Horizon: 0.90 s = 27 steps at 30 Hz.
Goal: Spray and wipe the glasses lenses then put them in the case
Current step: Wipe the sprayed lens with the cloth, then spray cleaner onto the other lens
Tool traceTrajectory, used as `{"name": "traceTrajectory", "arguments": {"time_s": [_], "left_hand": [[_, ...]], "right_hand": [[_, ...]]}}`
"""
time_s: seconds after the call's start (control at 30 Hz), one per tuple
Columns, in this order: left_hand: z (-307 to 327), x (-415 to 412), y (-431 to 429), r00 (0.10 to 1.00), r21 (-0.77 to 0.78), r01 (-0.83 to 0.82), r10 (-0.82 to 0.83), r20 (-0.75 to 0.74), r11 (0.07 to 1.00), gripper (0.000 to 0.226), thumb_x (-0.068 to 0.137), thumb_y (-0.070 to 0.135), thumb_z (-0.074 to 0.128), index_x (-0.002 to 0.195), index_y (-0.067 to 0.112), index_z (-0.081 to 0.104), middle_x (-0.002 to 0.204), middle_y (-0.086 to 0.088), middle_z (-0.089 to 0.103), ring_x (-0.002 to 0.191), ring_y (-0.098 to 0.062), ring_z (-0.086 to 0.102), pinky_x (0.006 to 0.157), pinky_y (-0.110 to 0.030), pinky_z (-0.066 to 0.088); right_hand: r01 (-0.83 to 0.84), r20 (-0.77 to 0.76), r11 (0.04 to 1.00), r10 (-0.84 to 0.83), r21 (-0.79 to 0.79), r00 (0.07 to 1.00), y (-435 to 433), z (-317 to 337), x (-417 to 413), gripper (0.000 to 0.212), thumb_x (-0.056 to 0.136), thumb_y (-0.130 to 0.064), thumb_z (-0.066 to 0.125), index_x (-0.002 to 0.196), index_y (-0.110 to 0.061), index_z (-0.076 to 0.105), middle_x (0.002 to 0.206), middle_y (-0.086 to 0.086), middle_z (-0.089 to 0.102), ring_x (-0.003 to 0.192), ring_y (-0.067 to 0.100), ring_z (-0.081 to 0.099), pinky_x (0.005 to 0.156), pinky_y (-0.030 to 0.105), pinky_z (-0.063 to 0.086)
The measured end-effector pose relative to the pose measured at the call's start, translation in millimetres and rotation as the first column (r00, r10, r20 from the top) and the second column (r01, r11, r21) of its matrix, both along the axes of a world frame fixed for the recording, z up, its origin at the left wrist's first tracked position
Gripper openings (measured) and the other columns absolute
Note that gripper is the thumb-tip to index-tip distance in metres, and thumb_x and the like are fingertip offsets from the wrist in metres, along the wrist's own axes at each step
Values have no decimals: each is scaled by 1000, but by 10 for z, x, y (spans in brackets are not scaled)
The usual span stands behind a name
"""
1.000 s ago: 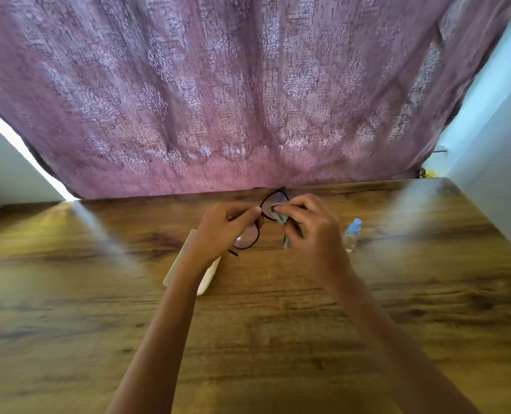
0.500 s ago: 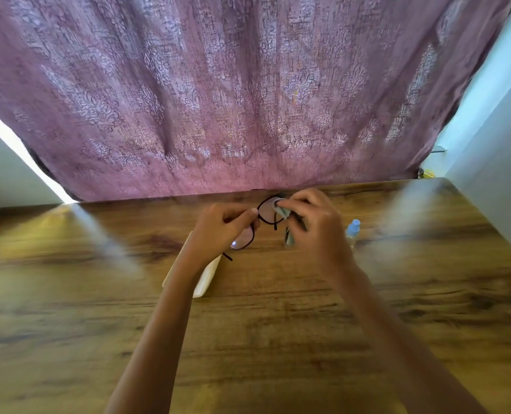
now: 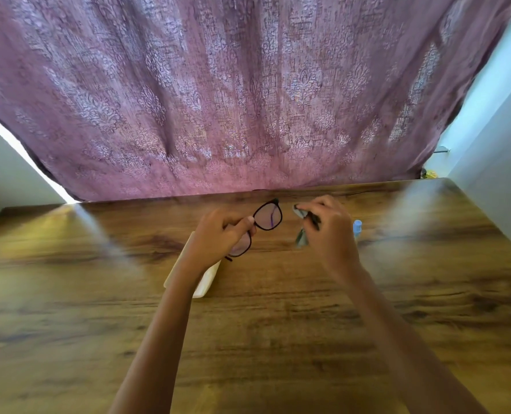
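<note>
The left hand [image 3: 219, 236] holds the glasses [image 3: 261, 224] above the table [image 3: 263, 324], thumb and fingers pinched on the frame near its middle, between the two lenses. One lens stands clear to the right of the thumb, dark-rimmed, with a temple arm showing through it. The other lens sits lower, partly behind the fingers, and the tip of a temple pokes out just below the hand.

The right hand [image 3: 327, 231] is just beside the glasses, apart from them with a small gap. Its fingers are closed around a grey cloth [image 3: 301, 225], which is bunched at the fingertips with a tail hanging down below the hand. A dark strip lies against the fingers there; it may be a fold or an edge of the cloth, but the blur makes this hard to tell.

The case [image 3: 203, 282] lies on the table under the left wrist, pale cream, and mostly hidden by the forearm. Whether it is open cannot be told from here.

The spray bottle [image 3: 357, 228] stands on the table just behind the right hand, only its light blue top showing.

A purple patterned curtain [image 3: 248, 100] hangs along the far edge of the table.
</note>
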<state>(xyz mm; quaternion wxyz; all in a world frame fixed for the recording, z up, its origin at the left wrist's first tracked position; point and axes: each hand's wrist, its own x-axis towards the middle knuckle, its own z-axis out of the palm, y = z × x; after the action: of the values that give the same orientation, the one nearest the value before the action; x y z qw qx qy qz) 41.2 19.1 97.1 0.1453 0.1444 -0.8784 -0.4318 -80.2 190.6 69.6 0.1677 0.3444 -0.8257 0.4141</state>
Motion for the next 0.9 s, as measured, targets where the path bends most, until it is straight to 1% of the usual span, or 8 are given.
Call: {"name": "traceTrajectory", "arguments": {"time_s": [0.1,0.23,0.37,0.53,0.67,0.73,0.8,0.9], "left_hand": [[-16,-13,-14,1000,35,-8,8,6,999,30,94,33,55,68,30,70,59,6,65,49,-1,43,55,-15,33],[-23,-34,-30,1000,87,29,-28,-6,996,29,95,33,52,75,24,71,76,-24,65,73,-40,59,71,-45,46],[-37,-37,-14,999,99,54,-54,-6,994,26,96,28,52,83,21,73,83,-18,69,83,-39,61,74,-39,44],[-79,-23,-12,997,123,80,-82,13,989,26,97,26,52,85,17,73,85,-19,68,84,-40,58,73,-32,40],[-87,-20,9,995,113,88,-91,25,990,25,96,23,52,87,14,73,82,-12,70,80,-33,60,71,-27,40],[-79,-19,25,995,116,92,-97,36,989,23,96,20,52,88,13,73,77,4,70,75,-14,62,71,-17,42],[-68,-19,37,993,116,98,-104,53,988,22,96,18,53,88,16,73,77,15,69,74,5,60,70,-7,41],[-77,-15,43,993,99,90,-97,70,991,21,95,19,54,91,17,74,80,13,70,76,5,60,70,-11,41]], "right_hand": [[10,121,995,-21,95,992,91,-334,-1,19,80,7,66,96,-1,71,91,8,67,81,13,56,74,4,36],[-44,310,971,-32,235,950,191,-758,58,15,85,-1,64,96,-10,61,89,1,64,81,14,62,71,21,52],[-60,420,947,-84,317,903,239,-978,85,14,86,-3,64,97,-12,62,92,3,65,84,15,62,72,27,55],[-140,463,902,-72,408,883,266,-976,56,11,85,-21,69,94,-18,63,96,-2,63,72,-1,53,57,7,40],[-131,467,944,-27,302,884,182,-716,33,21,87,-30,65,106,-20,65,105,-5,55,95,10,54,81,22,48],[-108,676,994,88,-12,732,126,-486,58,19,86,-36,66,99,-22,68,94,-6,65,88,12,60,74,21,51],[-38,837,916,380,-398,393,70,-259,67,30,81,-42,66,98,-17,71,88,-1,71,84,14,64,71,22,52],[63,762,760,643,-647,71,11,-89,14,39,81,-45,65,103,-14,73,96,2,71,83,12,65,73,25,51]]}}
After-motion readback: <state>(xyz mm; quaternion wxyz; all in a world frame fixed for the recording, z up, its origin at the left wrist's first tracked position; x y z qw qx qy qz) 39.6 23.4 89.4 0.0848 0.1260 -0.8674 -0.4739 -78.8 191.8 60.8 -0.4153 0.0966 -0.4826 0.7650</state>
